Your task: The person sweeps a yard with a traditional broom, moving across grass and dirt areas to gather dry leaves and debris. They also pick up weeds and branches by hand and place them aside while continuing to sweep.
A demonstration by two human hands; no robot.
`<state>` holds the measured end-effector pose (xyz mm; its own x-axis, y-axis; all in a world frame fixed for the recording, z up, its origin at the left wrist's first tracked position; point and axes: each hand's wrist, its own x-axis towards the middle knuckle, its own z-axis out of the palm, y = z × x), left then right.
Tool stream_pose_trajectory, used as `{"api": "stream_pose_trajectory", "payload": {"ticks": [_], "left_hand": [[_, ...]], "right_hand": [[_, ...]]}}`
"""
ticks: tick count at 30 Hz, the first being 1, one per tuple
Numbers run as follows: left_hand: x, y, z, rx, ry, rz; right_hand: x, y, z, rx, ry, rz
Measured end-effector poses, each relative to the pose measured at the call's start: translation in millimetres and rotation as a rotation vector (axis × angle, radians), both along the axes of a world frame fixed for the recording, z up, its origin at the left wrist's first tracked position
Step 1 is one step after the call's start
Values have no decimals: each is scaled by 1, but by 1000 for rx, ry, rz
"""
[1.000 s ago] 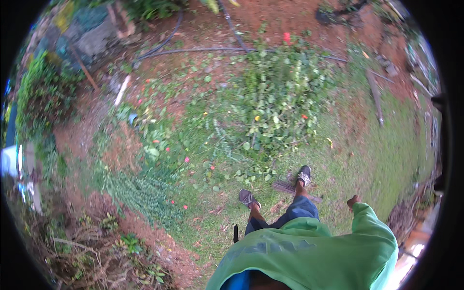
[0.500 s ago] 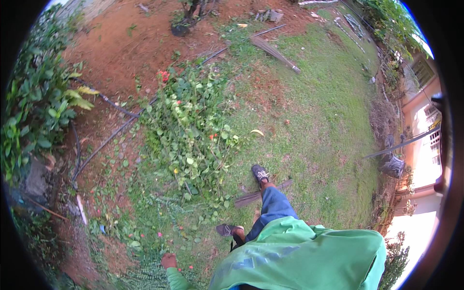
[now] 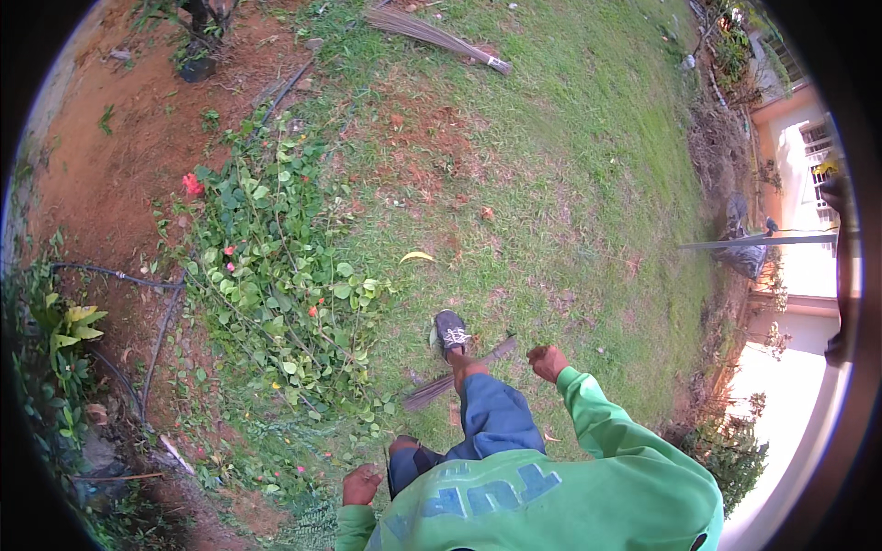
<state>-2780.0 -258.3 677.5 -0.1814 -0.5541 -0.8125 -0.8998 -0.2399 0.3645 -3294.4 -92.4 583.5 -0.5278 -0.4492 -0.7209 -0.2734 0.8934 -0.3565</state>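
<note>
My left hand (image 3: 362, 484) hangs low beside my hip, its fingers curled in loosely with nothing visible in them. Out in front of my right leg, my right hand (image 3: 548, 363) is also half closed over nothing that I can see. Nearest to the right hand is a stick broom (image 3: 427, 394) lying on the grass, partly hidden by my leg. Ahead and to the left of my legs spreads a pile of cut leafy branches (image 3: 285, 275) with red and pink flowers. Neither hand touches the pile.
Another stick broom (image 3: 441, 37) lies on the grass farther ahead. A dark hose (image 3: 156, 349) runs over bare soil at left, near a leafy shrub. A potted plant (image 3: 197, 66) stands far left. At right are a dark bag (image 3: 742, 259), a long pole (image 3: 763, 242) and a building.
My right hand has come into view on the right. My left hand has shifted slightly right. I have stepped forward, and the branches and brooms sit lower or farther left in view.
</note>
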Motion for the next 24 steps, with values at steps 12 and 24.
{"api": "stream_pose_trajectory", "payload": {"ticks": [12,24], "left_hand": [[-206,-142,-66,80,211,414],[-450,-133,-206,371,97,692]], "right_hand": [[-119,-62,-23,-5,-7,36],[-317,-154,-116,103,-173,79]]}}
